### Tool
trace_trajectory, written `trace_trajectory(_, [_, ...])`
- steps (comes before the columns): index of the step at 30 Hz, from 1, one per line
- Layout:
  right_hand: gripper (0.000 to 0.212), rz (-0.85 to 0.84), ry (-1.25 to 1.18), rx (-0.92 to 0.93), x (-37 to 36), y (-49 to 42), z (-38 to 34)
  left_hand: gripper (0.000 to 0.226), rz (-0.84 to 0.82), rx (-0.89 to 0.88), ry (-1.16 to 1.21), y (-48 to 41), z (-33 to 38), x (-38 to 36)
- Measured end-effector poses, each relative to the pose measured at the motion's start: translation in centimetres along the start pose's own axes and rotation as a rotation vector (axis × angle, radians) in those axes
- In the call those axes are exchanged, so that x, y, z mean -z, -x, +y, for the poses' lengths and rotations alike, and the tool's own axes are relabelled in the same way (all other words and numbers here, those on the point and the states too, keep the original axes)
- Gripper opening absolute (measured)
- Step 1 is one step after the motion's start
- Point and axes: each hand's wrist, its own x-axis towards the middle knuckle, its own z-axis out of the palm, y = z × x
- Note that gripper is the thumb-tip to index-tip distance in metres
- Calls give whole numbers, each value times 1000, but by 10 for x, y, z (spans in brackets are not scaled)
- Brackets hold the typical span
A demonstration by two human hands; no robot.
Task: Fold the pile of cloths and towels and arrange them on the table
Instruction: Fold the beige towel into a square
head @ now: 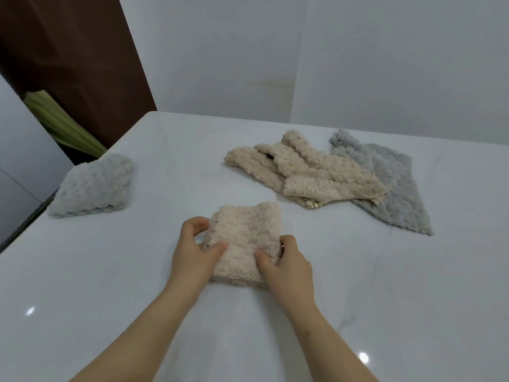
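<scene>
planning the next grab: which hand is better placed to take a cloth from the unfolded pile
Right, probably. The right hand is nearer the unfolded pile, which lies ahead to the right; the left hand would have to cross over the folded beige cloth both grip.

A: Tabletop: smooth, glossy, white stone look with faint grey veins; two bright light spots mirrored in it.
B: Pink cloth: thick, soft pile, bobbled all over, matt.
A: Beige cloths and grey cloth: the same plush, bubbled texture, fuzzy at the edges, equally matt.
B: Pale cloth: fluffy too, dimpled. Behind, a smooth matt wall and a dull brown fabric curtain.
</scene>
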Motion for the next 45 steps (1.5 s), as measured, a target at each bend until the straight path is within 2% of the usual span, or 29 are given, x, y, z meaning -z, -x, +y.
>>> trace_trajectory(4, [23,-82,-189,-85,27,-8,-16,37,-20,32,-8,-7,33,-5])
trace_trajectory(11, [20,-128,-303,-14,55,-45,-60,28,-41,-54,-146,-46,82,-3])
trace_trajectory(14, [12,-138,-318,6,54,-72,-78,20,-41,-94,-207,-76,98,-3])
trace_trajectory(18, [18,-124,-267,22,43,-124,-102,15,-54,-109,-215,-132,111,-2])
trace_trajectory(24, [12,-78,-154,-27,17,-232,-132,14,-142,-109,-241,-252,116,-17])
trace_trajectory(30, [13,31,-88,-112,-13,-317,-127,17,-234,-101,-280,-340,97,-48])
trace_trajectory(34, [11,33,-47,-150,-23,-349,-117,14,-224,-139,-307,-368,81,-61])
trace_trajectory(37, [9,37,-20,-168,-28,-357,-107,15,-198,-181,-383,-376,66,-67])
trace_trajectory(41, [17,32,38,-187,-29,-351,-99,19,-248,-168,-496,-371,55,-69])
trace_trajectory(45, [35,20,133,-150,-22,-339,-104,32,-223,-199,-863,-354,67,-65])
